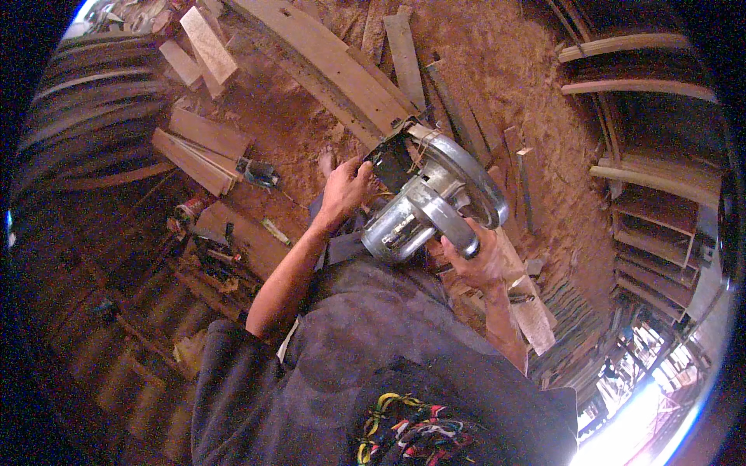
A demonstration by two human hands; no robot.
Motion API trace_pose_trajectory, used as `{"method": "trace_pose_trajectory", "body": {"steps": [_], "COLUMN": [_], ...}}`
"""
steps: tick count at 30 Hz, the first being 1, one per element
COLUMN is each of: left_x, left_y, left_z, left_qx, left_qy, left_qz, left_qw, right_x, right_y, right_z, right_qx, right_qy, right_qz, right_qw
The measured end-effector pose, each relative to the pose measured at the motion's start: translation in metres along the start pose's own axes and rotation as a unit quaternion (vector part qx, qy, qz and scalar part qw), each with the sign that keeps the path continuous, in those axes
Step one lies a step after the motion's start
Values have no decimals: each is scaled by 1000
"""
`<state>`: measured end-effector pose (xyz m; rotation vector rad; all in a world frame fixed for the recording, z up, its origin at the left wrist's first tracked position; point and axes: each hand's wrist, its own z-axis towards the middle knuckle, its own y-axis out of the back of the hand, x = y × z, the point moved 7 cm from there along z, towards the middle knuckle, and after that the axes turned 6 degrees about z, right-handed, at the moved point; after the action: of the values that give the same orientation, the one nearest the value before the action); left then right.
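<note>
A silver circular saw [435,194] lies in front of my body, its round blade guard on the right. Wrapped round its rear handle is my right hand [480,260]. My left hand [347,192] is closed at the left edge of the saw's dark base plate [395,161]; its fingertips are partly hidden. The front of the saw rests at the near end of a long brown plank [334,66], which runs away to the upper left. The saw's blade is out of sight.
Sawdust covers the floor [497,62]. Offcuts [406,58] lie beyond the saw, and short boards [198,155] are piled to the left beside a small dark tool [258,172]. Stacked planks [660,175] line the right side. A bare foot [327,161] stands near my left hand.
</note>
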<state>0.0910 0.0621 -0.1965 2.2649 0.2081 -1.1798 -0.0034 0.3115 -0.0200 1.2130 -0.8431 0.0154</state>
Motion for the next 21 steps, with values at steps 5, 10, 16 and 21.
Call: {"method": "trace_pose_trajectory", "body": {"steps": [5, 10, 16, 21], "left_x": [13, 5, 6, -51], "left_y": [-10, -3, -1, 29], "left_z": [3, 1, 2, -20], "left_qx": [111, 62, 55, -172], "left_qy": [-15, -68, -57, -173], "left_qz": [-140, -103, -39, 164], "left_qw": [984, 990, 996, 956], "right_x": [-10, 9, 7, -2], "right_y": [-3, 8, 7, 2], "right_z": [-3, 23, 20, 14], "right_qx": [30, 43, 42, 61], "right_qy": [-93, -198, -188, -195], "right_qz": [14, 65, 48, 76], "right_qw": [995, 977, 980, 976]}}
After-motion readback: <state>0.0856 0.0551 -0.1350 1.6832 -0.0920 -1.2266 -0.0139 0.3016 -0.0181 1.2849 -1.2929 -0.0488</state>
